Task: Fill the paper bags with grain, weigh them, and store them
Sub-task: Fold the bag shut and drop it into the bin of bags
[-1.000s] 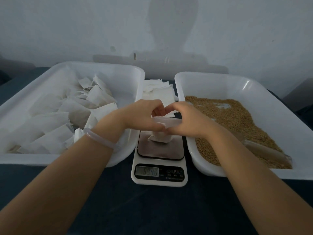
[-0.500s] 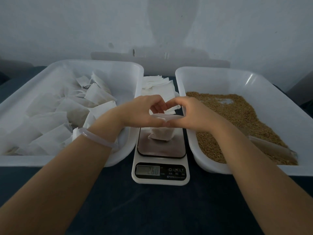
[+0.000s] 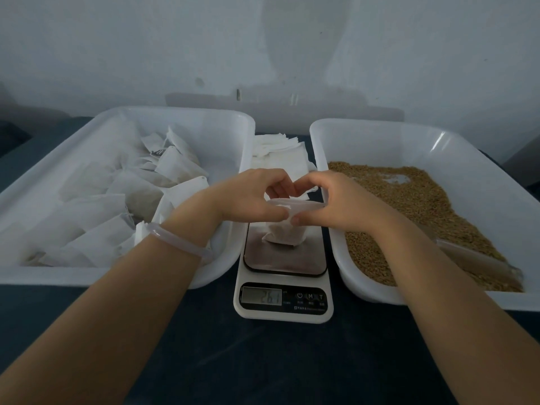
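A small white paper bag (image 3: 285, 233) holding grain stands on the kitchen scale (image 3: 283, 287). Its display reads about 26. My left hand (image 3: 251, 200) pinches the bag's top edge from the left. From the right, my right hand (image 3: 333, 203) pinches the same edge. Both hands meet just above the scale plate, and the bag's mouth is flattened between them. The white tray on the right (image 3: 365, 135) holds brown grain (image 3: 409, 206). The white tray on the left (image 3: 187, 118) holds several filled paper bags (image 3: 117, 206).
A stack of flat empty paper bags (image 3: 277, 153) lies behind the scale, between the two trays. A clear scoop (image 3: 479, 258) lies in the grain near the right tray's front. A grey wall stands close behind. The tabletop (image 3: 263, 361) is dark blue.
The scale reading dropped from a higher figure to about 26. Both hands stayed on the bag's top edge and flattened its mouth; the view shifted slightly.
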### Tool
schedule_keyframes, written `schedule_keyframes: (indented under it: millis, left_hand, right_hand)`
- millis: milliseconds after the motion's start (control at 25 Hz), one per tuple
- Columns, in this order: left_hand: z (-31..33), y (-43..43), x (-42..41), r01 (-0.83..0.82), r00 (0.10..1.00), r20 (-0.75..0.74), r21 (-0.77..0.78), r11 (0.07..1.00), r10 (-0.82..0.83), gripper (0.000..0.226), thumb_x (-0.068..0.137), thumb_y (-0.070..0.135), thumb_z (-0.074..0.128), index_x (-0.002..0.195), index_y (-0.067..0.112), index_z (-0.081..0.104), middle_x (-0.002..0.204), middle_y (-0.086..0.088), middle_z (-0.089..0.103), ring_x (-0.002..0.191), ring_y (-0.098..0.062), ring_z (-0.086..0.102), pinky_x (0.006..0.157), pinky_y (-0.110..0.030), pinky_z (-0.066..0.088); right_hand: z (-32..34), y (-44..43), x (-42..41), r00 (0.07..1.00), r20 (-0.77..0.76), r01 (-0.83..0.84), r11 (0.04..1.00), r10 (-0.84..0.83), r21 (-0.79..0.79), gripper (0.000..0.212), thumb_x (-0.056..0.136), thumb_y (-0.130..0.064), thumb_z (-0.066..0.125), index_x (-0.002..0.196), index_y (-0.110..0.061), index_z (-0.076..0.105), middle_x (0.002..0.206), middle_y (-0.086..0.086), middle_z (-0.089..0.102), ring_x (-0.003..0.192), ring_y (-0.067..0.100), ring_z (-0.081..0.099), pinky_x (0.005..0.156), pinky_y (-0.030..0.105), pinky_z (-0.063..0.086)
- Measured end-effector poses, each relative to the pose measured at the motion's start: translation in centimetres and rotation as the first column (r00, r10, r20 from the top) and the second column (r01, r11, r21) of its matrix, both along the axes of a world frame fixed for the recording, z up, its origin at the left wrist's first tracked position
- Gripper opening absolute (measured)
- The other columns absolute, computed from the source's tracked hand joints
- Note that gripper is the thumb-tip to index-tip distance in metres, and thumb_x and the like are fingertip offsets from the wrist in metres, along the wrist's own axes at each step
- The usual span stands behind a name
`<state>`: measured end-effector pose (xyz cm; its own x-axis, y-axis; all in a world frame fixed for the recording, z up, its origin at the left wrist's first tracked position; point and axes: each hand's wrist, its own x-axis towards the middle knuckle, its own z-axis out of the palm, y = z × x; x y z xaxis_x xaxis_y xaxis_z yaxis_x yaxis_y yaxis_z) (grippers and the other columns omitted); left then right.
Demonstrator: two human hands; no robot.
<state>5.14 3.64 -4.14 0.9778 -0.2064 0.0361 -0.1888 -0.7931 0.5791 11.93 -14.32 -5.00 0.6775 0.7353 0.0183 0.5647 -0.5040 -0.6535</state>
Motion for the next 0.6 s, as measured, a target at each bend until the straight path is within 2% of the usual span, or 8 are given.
schedule_keyframes:
  millis: [80, 160, 240, 320, 400, 520, 600]
  left_hand:
    - [0.14, -0.02, -0.03, 0.005, 1.0, -0.004, 0.002, 1.0, -0.005, 0.035, 0.08, 0.011, 0.069, 0.113, 0.012, 0.058, 0.104, 0.004, 0.06, 0.095, -0.009, 0.057, 0.079, -0.008, 0.04]
    - [0.2, -0.07, -0.1, 0.013, 1.0, -0.017, 0.007, 1.0, -0.013, 0.036, 0.079, 0.014, 0.07, 0.113, 0.013, 0.058, 0.105, 0.004, 0.061, 0.095, -0.01, 0.057, 0.081, -0.014, 0.043]
    - [0.06, -0.08, 0.06, 0.005, 1.0, -0.028, 0.079, 0.997, -0.003, 0.034, 0.077, 0.022, 0.072, 0.109, 0.018, 0.06, 0.103, 0.005, 0.063, 0.094, -0.011, 0.058, 0.082, -0.022, 0.045]
    - [-0.05, -0.22, 0.21, -0.01, 1.0, -0.019, 0.214, 0.977, 0.014, 0.02, 0.078, 0.03, 0.071, 0.095, 0.023, 0.063, 0.088, 0.006, 0.063, 0.086, -0.015, 0.057, 0.073, -0.027, 0.045]
    - [-0.12, -0.44, 0.39, -0.032, 0.999, 0.025, 0.256, 0.966, 0.027, 0.008, 0.08, 0.032, 0.068, 0.081, 0.024, 0.064, 0.068, 0.01, 0.056, 0.075, -0.015, 0.055, 0.063, -0.025, 0.041]
    - [-0.14, -0.43, 0.47, -0.083, 0.994, 0.077, 0.15, 0.985, 0.072, 0.005, 0.079, 0.03, 0.069, 0.078, 0.027, 0.072, 0.059, 0.016, 0.053, 0.062, -0.005, 0.051, 0.058, -0.019, 0.039]
    - [0.16, 0.1, 0.68, -0.139, 0.987, 0.082, 0.031, 0.99, 0.136, 0.023, 0.078, 0.026, 0.071, 0.057, 0.029, 0.061, 0.051, 0.013, 0.048, 0.051, -0.003, 0.045, 0.05, -0.013, 0.033]
  right_hand:
    - [0.08, -0.04, -0.08, 1.0, 0.018, 0.003, 1.0, -0.003, -0.003, 0.045, 0.065, -0.044, 0.08, 0.104, -0.042, 0.058, 0.108, -0.026, 0.058, 0.102, -0.006, 0.053, 0.078, 0.018, 0.039]
    - [0.18, -0.05, -0.14, 1.0, 0.029, 0.004, 1.0, -0.004, -0.015, 0.043, 0.066, -0.043, 0.08, 0.102, -0.043, 0.058, 0.108, -0.026, 0.057, 0.1, -0.008, 0.052, 0.075, 0.016, 0.037]
    - [0.2, 0.02, -0.19, 0.998, 0.059, -0.006, 0.999, 0.009, -0.053, 0.038, 0.068, -0.038, 0.08, 0.1, -0.041, 0.06, 0.102, -0.025, 0.057, 0.093, -0.01, 0.052, 0.071, 0.015, 0.038]
    - [0.23, 0.22, -0.35, 0.994, 0.104, -0.016, 0.998, 0.023, -0.066, 0.024, 0.073, -0.031, 0.078, 0.09, -0.039, 0.063, 0.088, -0.025, 0.059, 0.08, -0.011, 0.056, 0.065, 0.013, 0.037]
    - [0.38, 0.16, -0.55, 0.988, 0.155, 0.0, 1.0, 0.004, -0.023, 0.019, 0.077, -0.03, 0.075, 0.075, -0.043, 0.061, 0.074, -0.025, 0.059, 0.075, -0.009, 0.055, 0.059, 0.011, 0.036]
    - [0.58, 0.06, -0.91, 0.984, 0.178, -0.009, 0.994, -0.011, 0.106, 0.013, 0.079, -0.033, 0.071, 0.073, -0.041, 0.063, 0.074, -0.022, 0.063, 0.071, 0.0, 0.058, 0.059, 0.013, 0.044]
    - [0.5, 0.1, -0.95, 0.977, 0.201, 0.017, 0.973, -0.065, 0.23, 0.006, 0.08, -0.033, 0.069, 0.08, -0.037, 0.065, 0.081, -0.024, 0.063, 0.075, -0.003, 0.058, 0.067, 0.008, 0.043]
